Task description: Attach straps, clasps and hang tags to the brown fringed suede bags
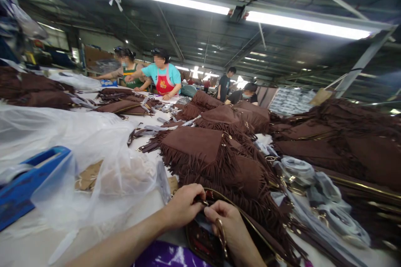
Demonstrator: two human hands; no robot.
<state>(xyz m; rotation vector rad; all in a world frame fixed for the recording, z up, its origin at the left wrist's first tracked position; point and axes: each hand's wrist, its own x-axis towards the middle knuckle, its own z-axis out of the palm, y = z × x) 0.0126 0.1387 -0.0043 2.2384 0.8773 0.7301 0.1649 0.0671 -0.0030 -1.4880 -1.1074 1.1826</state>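
A brown fringed bag (250, 212) with a gold zipper edge lies open on the table in front of me. My left hand (183, 205) is closed in a pinch at the bag's opening, where a small metal piece shows at its fingertips. Close beside it, my right hand (230, 223) is also closed, its thumb and index finger meeting near the same spot. A gold metal clasp (221, 233) hangs from the right fingers over the bag's dark interior. The fingers partly hide what lies between the two hands.
Stacked brown fringed bags (194, 144) rise just ahead, more (360, 146) at right. Wrapped straps (341, 217) lie right of my hands. Left are clear plastic bags (119, 171) and a blue tape dispenser (34, 179). Several people, one in a red apron (164, 84), are across the table.
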